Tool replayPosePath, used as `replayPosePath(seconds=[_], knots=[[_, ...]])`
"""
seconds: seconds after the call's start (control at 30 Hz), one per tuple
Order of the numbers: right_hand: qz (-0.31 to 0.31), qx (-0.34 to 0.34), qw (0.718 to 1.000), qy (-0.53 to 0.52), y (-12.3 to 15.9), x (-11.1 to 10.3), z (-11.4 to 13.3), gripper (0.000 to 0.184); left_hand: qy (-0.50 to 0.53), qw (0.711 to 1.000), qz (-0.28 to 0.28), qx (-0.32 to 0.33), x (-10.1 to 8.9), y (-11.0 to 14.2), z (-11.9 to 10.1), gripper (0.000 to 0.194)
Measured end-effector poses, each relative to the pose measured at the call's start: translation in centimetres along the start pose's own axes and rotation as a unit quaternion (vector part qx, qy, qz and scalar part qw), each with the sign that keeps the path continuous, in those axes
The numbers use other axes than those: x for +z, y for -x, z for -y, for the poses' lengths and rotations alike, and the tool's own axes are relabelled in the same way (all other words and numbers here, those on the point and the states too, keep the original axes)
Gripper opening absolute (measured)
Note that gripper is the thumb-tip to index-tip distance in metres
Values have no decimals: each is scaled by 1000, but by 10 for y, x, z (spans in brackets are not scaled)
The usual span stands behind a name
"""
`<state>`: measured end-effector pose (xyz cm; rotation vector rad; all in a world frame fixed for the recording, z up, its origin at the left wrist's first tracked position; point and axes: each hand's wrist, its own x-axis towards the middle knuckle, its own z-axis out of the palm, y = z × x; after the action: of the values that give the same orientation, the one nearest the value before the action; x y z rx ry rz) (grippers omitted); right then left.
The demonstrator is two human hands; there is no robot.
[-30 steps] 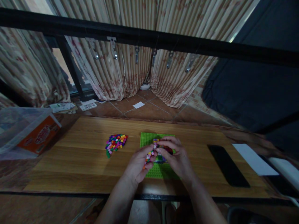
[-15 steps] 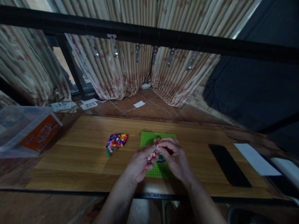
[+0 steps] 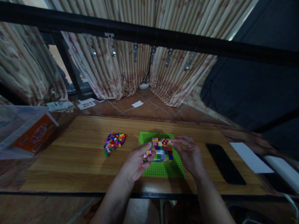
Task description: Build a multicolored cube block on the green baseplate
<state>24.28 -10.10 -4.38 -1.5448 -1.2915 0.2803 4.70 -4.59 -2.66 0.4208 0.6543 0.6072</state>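
A block of many-coloured toy bricks (image 3: pixel 161 151) stands on a green studded baseplate (image 3: pixel 161 171) in front of me. My left hand (image 3: pixel 137 158) is curled around several small loose bricks (image 3: pixel 145 157), just left of the block. At the block's far right corner, my right hand (image 3: pixel 190 152) pinches with thumb and forefinger. A small pale brick seems to be between those fingertips, which touch or nearly touch the block's top. Further left on the table lies a loose pile of small coloured bricks (image 3: pixel 115 142).
The wooden table (image 3: pixel 70 165) carries a black flat slab (image 3: pixel 224 163) and a white sheet (image 3: pixel 251 157) on the right. A clear plastic box (image 3: pixel 30 133) with an orange label stands at the left. A dark bar (image 3: pixel 144 32) crosses in front of the curtains (image 3: pixel 130 71).
My right hand has moved away from the left hand, rightward to the block's far right corner. The block's top has come into view. The left hand has shifted slightly left, still holding bricks.
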Motion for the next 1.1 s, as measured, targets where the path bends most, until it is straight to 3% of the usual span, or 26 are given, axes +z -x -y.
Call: replayPosePath(seconds=[0.13,0.27,0.6,0.93,1.1], knots=[[23,0,996,82,2,-7,-10,20,8,999,-32,3,-1,1,-5,18],[60,-10,992,114,1,1,-7,18,8,999,-40,5,0,2,-6,19],[61,-17,991,114,-4,9,-9,12,-3,999,-34,18,-3,0,-4,18],[80,-88,981,154,-5,10,-3,9,-6,999,-34,24,-4,0,-3,20],[70,-45,991,105,-6,17,-3,7,-15,999,-34,29,-4,0,-2,19]])
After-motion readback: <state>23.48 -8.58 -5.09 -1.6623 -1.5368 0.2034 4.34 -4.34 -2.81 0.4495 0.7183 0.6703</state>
